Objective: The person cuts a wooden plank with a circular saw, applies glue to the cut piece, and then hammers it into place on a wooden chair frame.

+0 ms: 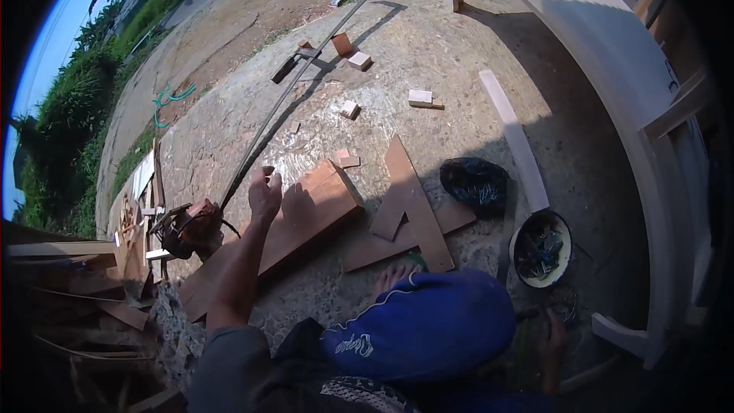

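Observation:
My left hand [265, 193] is raised over a thick reddish wooden board [306, 214], its fingers loosely bent and apart with nothing visible between them. The hand's shadow falls on the board's face. Down at the right, in deep shade beside my knee, my right hand [552, 334] is closed around something dark that I cannot make out. Just above it stands a round pale-rimmed bowl [567, 256] with small metal pieces inside. In front of my foot, flat wooden pieces lie crossed, a long pointed one [417, 203] on top of another board [359, 255].
A long metal bar clamp [279, 118] stretches across the ground. Small wood blocks [359, 60] lie scattered. A black plastic bag [474, 183] sits near a pale strip [516, 141]. At left are a power tool [191, 228] and scrap wood [130, 245]. A large curved wooden frame [612, 53] stands right.

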The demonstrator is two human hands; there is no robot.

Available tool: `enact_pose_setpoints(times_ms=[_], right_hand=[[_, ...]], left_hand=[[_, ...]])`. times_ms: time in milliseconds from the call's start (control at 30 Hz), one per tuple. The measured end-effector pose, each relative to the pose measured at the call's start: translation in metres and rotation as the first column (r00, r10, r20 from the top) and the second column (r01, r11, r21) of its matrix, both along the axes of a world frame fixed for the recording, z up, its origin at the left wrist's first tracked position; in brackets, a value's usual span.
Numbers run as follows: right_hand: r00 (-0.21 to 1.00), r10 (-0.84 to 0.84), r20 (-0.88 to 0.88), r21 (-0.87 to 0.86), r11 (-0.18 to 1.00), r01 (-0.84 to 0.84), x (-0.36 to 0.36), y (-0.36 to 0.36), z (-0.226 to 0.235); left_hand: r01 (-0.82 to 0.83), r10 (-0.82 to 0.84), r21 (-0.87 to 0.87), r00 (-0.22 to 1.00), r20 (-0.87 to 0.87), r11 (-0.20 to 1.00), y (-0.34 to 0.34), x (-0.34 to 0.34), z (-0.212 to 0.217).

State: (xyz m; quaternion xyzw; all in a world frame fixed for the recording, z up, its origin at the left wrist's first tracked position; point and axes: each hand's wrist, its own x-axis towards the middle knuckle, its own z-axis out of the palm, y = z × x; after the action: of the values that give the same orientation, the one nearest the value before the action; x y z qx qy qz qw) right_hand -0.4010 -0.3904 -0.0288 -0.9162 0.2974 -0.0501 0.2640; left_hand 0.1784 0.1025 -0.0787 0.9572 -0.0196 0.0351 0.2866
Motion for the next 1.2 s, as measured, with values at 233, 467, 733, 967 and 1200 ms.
enact_pose_setpoints(times_ms=[233,467,733,967,1200], right_hand=[[0.921,0.204,-0.332,-0.003,0.976,-0.218,0.06,-0.039,0.031],[0.887,0.21,-0.412,-0.074,0.962,-0.262,0.082,-0.078,0.011],[0.714,0.191,-0.674,0.061,0.977,-0.204,0.09,-0.071,0.03],[0.719,0.165,-0.675,0.094,0.986,-0.139,0.075,-0.066,0.008],[0.795,0.155,-0.587,0.052,0.987,-0.154,0.078,-0.086,-0.004]], left_hand=[[-0.213,0.225,0.32,0.974,0.0,0.923,0.104,0.127,-0.043],[-0.042,-0.006,0.341,0.99,0.138,0.939,0.033,0.265,-0.042],[0.147,-0.082,0.362,0.979,-0.188,0.92,-0.072,0.308,-0.11],[0.124,-0.059,0.383,0.982,-0.179,0.915,-0.112,0.325,-0.072],[0.062,-0.037,0.164,0.987,-0.154,0.984,-0.11,0.327,-0.036]])
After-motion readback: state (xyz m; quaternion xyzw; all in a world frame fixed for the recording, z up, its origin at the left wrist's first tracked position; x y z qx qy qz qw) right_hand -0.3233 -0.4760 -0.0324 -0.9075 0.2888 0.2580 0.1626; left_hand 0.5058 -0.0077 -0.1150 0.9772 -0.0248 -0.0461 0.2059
